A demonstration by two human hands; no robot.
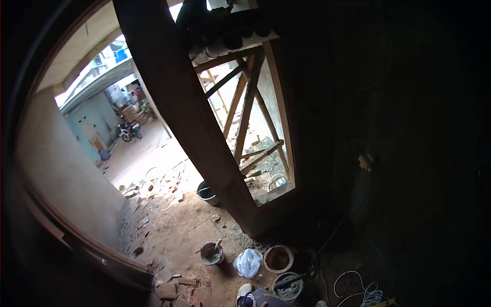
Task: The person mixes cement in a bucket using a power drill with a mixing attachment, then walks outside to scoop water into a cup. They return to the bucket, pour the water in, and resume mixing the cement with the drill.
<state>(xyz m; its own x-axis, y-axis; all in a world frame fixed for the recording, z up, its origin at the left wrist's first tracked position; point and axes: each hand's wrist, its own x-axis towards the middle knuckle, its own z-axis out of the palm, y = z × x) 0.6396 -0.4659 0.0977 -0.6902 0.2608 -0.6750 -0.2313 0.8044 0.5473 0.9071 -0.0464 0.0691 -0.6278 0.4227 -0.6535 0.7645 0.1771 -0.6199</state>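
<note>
Neither of your hands shows here, so can't tell what either grip is doing. Down by your shoe (244, 292) sit a small mortar bucket (211, 253), a plastic bag (248, 262), and a round pan (278, 258).

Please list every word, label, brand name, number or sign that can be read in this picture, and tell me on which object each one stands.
None can be read.
Parked motorbike: any plate or badge is too small to read.
White plastic bag: no print shows.
Buckets on the dirt floor: no label shows.
Dark interior on the right: too dim to tell.
</note>
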